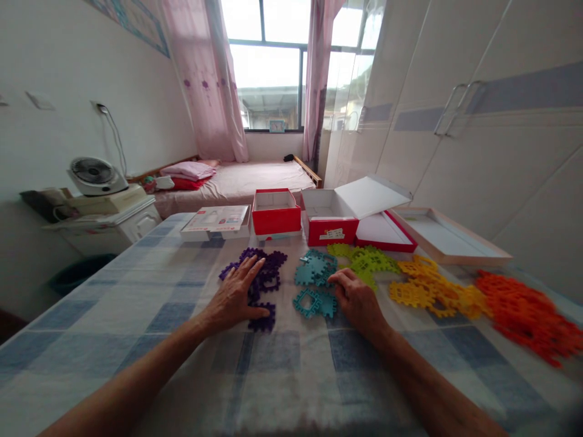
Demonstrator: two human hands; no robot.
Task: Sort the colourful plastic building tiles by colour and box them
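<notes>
Flat purple interlocking plastic pieces [273, 260] with notched edges lie in a pile on the table. My left hand [234, 297] rests over them with its fingers spread, the thumb on a single purple square [265, 318] at the near side. To the right sits a small group of teal pieces [314, 267], some solid and some with open centres. My right hand [359, 300] is at their right edge, fingers curled together and fingertips touching the teal pile. Whether a piece is pinched in them is hidden.
Lime green [368, 261], yellow [432, 288] and orange pieces [531, 312] lie in separate heaps to the right. Behind stand a red box [276, 221], an open lidded box [330, 232], shallow trays and a white box [216, 227]. Checked cloth [191, 376] covers the table.
</notes>
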